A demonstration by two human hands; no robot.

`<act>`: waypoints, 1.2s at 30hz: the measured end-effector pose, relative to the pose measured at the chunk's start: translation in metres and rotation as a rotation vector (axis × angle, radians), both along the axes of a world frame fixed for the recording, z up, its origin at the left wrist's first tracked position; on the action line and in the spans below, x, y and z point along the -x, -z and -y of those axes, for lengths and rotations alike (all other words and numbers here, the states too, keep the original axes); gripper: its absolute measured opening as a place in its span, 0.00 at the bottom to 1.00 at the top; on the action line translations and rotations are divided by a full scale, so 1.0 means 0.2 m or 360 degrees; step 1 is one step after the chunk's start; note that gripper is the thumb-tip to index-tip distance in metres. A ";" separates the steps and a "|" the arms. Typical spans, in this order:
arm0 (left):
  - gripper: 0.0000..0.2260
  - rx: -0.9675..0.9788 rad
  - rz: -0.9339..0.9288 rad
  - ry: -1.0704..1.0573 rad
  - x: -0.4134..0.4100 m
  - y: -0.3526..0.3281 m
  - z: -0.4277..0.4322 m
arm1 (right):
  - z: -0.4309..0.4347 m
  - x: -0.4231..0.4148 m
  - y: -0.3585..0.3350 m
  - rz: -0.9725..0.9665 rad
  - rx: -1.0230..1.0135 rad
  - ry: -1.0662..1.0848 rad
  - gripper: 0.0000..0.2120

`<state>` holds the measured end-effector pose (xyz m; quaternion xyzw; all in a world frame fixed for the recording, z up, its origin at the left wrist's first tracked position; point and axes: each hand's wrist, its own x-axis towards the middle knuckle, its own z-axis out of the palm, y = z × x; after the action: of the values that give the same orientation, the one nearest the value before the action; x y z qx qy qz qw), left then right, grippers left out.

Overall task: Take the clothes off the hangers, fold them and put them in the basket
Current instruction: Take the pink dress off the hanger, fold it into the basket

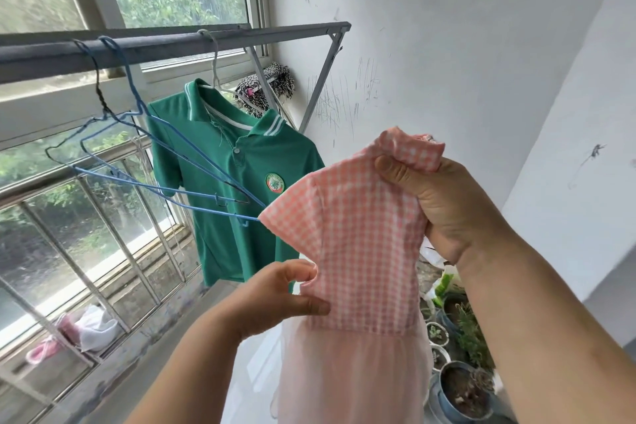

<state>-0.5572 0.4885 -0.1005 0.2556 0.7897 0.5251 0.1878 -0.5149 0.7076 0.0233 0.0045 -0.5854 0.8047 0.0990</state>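
- A pink gingham dress (361,251) with a pale pink sheer skirt is held up in the air in front of the person, off any hanger, its checked bodice facing the camera and the skirt hanging down.
- The right hand (437,206) is closed in a fist around the bunched collar and shoulder at the top of the dress.
- The left hand (278,296) pinches the edge of the bodice at the waist between thumb and fingers, the other fingers loosely curled.
- The dress's short sleeve sticks out to the left, just touching the tip of a blue wire hanger (165,162).
- Two bare wire hangers, the blue one and a dark wire hanger (99,96) beside it, hang from the grey drying rail (165,45) and are tilted.
- Further along the rail a green polo shirt (237,189) hangs on a white hanger (215,69); it has a white-striped collar and a round chest badge (274,182) whose writing is too small to read.
- Behind the shirt a black-and-white patterned cloth (272,86) is bundled on the rack's brace.
- Potted plants (457,354) stand on the floor at lower right, by the scribbled white wall (447,45).
- A barred window (86,217) runs along the left, with a white plastic bag (94,327) on its ledge.
- No basket is in view.
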 end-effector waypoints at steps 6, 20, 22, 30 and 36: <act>0.10 -0.0332 0.0259 -0.0044 -0.01 0.02 -0.04 | -0.12 0.08 0.06 0.0209 0.0133 0.0236 0.12; 0.08 -0.0244 0.0278 -0.0795 0.03 0.15 -0.06 | -0.06 -0.01 0.88 0.1062 -0.0289 -0.0172 0.24; 0.05 -0.0100 0.0229 -0.0956 0.03 0.16 -0.06 | -0.05 0.01 0.90 0.1056 -0.0345 -0.0083 0.22; 0.03 0.0035 0.0199 -0.0975 0.07 0.22 -0.04 | -0.01 -0.02 0.86 0.0808 -0.1244 -0.0193 0.16; 0.04 0.0212 0.0285 -0.0806 0.11 0.27 -0.07 | 0.01 -0.02 0.91 0.0940 -0.1894 -0.0216 0.36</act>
<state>-0.5801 0.5017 -0.1539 -0.0103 0.8416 0.5227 0.1359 -0.5107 0.7059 -0.1595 -0.1253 -0.9305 0.3163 -0.1355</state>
